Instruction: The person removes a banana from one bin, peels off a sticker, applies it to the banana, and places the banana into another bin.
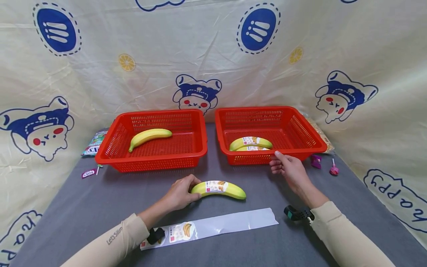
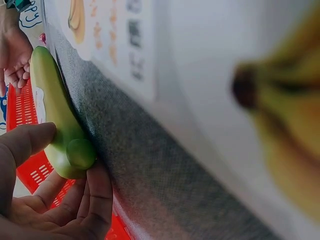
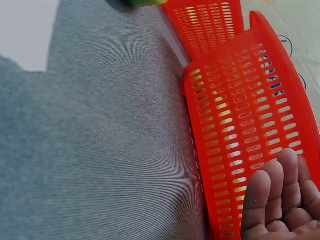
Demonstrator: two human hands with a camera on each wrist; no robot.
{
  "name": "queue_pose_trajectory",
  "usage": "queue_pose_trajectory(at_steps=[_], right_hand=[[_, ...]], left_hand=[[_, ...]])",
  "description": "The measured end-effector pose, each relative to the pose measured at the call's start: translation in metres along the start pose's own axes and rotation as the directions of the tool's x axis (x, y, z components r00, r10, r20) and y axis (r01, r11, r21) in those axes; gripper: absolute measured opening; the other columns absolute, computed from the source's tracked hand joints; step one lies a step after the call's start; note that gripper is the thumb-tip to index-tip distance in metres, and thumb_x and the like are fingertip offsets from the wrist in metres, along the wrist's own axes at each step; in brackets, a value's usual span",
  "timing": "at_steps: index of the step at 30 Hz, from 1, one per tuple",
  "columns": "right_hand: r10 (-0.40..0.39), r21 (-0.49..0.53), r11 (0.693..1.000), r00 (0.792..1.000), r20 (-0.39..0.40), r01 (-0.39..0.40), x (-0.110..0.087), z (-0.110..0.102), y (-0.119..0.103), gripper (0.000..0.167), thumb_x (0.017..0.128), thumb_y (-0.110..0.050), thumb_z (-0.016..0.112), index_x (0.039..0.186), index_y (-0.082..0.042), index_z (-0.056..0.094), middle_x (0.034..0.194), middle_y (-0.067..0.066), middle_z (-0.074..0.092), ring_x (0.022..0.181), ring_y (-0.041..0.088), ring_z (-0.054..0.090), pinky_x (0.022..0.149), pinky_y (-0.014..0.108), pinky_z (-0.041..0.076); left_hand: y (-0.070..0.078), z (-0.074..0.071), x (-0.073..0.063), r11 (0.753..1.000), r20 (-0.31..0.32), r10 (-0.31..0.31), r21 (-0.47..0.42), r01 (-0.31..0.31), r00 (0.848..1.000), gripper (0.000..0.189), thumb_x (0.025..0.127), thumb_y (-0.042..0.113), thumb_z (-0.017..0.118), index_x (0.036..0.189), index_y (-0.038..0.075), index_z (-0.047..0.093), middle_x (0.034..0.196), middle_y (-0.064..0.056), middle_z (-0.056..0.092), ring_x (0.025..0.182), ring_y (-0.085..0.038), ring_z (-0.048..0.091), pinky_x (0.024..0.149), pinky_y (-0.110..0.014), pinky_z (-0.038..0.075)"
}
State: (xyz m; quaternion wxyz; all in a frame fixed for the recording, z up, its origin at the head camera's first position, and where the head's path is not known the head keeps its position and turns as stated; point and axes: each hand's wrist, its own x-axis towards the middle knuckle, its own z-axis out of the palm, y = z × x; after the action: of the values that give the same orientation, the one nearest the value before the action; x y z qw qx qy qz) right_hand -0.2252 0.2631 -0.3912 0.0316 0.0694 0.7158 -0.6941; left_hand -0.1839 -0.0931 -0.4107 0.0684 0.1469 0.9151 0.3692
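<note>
My left hand (image 1: 183, 192) holds a labelled banana (image 1: 230, 190) by its left end, above the middle of the table. In the left wrist view the thumb (image 2: 31, 142) lies on one side of the banana (image 2: 59, 107), with fingers curled by its blunt green end. My right hand (image 1: 288, 170) is at the front rim of the right red basket (image 1: 300, 152), holding nothing. Its fingers (image 3: 272, 187) are loosely bent before the slotted wall in the right wrist view. Two labelled bananas (image 1: 251, 142) lie in that basket, the nearer one partly hidden by the rim.
An unlabelled banana (image 1: 151, 137) lies in the left red basket (image 1: 151, 165). A label strip (image 1: 233, 223) stretches across the near table, its left end under my left wrist. Small sweets (image 1: 334, 168) and snack bags (image 1: 95, 144) lie beside the baskets. A printed curtain (image 1: 213, 44) hangs behind.
</note>
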Motion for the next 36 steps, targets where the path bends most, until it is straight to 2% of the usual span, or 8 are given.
queue_pose_trajectory(at_steps=[4,10,15,19,22,28,33,36], right_hand=[[0.009,0.099,0.995,1.0,-0.018,-0.007,0.003,-0.001,0.0,0.034,0.09,-0.044,0.058,0.093,-0.01,0.063,0.074,-0.007,0.067,0.067,0.007,0.061,0.068,0.021,0.053],[0.014,0.191,0.982,0.999,-0.051,-0.004,0.006,-0.004,0.002,0.03,0.088,-0.04,0.061,0.088,-0.011,0.065,0.072,-0.004,0.068,0.065,0.009,0.061,0.068,0.022,0.053],[-0.002,0.249,0.968,1.0,-0.017,0.006,0.007,-0.004,0.001,0.023,0.09,-0.034,0.061,0.082,-0.013,0.068,0.071,-0.003,0.069,0.064,0.01,0.062,0.068,0.022,0.053],[-0.017,0.277,0.961,1.0,0.017,0.011,0.006,-0.005,0.0,0.022,0.092,-0.029,0.059,0.08,-0.013,0.068,0.07,-0.003,0.069,0.063,0.01,0.062,0.067,0.022,0.053],[-0.023,0.281,0.96,0.999,0.031,0.013,0.006,-0.006,0.0,0.022,0.092,-0.029,0.059,0.08,-0.013,0.068,0.07,-0.004,0.069,0.063,0.01,0.061,0.066,0.022,0.053],[-0.023,0.268,0.963,0.999,0.03,0.015,0.007,-0.007,-0.001,0.024,0.092,-0.03,0.059,0.082,-0.011,0.069,0.069,-0.004,0.068,0.062,0.009,0.06,0.066,0.021,0.053],[-0.012,0.239,0.971,1.0,0.018,0.007,0.007,-0.008,0.0,0.024,0.091,-0.032,0.059,0.082,-0.012,0.069,0.069,-0.004,0.068,0.062,0.009,0.06,0.066,0.02,0.053],[-0.007,0.235,0.972,1.0,0.021,0.002,0.006,-0.008,0.0,0.024,0.091,-0.032,0.06,0.082,-0.012,0.069,0.069,-0.004,0.068,0.063,0.009,0.06,0.066,0.02,0.053]], left_hand=[[0.0,0.0,0.0,1.0,0.0,0.004,0.004,-0.004,1.0,0.031,0.077,0.013,0.075,0.105,0.012,0.061,0.094,-0.001,0.064,0.081,-0.013,0.054,0.076,-0.031,0.045],[0.0,0.001,0.0,1.0,0.005,0.008,-0.001,-0.008,1.0,0.031,0.077,0.013,0.074,0.106,0.012,0.061,0.095,0.0,0.064,0.082,-0.013,0.054,0.076,-0.031,0.046],[0.0,0.001,-0.001,1.0,-0.013,0.015,0.007,-0.015,1.0,0.03,0.077,0.013,0.074,0.104,0.013,0.062,0.094,0.0,0.065,0.081,-0.012,0.054,0.075,-0.03,0.045],[0.007,-0.004,-0.002,1.0,-0.026,0.004,-0.002,-0.004,1.0,0.03,0.077,0.013,0.075,0.105,0.014,0.062,0.095,0.001,0.065,0.081,-0.013,0.054,0.074,-0.029,0.044],[0.016,-0.011,-0.003,1.0,-0.039,0.013,-0.023,-0.014,0.999,0.032,0.077,0.012,0.075,0.107,0.013,0.062,0.097,0.0,0.066,0.083,-0.013,0.055,0.074,-0.028,0.045],[0.043,-0.031,0.003,0.991,-0.06,0.089,-0.099,-0.095,0.994,0.036,0.079,0.011,0.073,0.114,0.01,0.06,0.104,-0.003,0.067,0.087,-0.014,0.057,0.074,-0.025,0.049],[0.069,-0.044,0.022,0.989,-0.062,0.068,-0.131,-0.075,0.996,0.042,0.082,0.017,0.073,0.121,0.013,0.058,0.113,-0.003,0.064,0.096,-0.017,0.056,0.079,-0.027,0.051],[0.084,-0.048,0.04,0.99,-0.07,0.055,-0.123,-0.063,0.996,0.045,0.083,0.022,0.072,0.124,0.015,0.056,0.117,-0.001,0.062,0.1,-0.017,0.056,0.081,-0.029,0.052]])
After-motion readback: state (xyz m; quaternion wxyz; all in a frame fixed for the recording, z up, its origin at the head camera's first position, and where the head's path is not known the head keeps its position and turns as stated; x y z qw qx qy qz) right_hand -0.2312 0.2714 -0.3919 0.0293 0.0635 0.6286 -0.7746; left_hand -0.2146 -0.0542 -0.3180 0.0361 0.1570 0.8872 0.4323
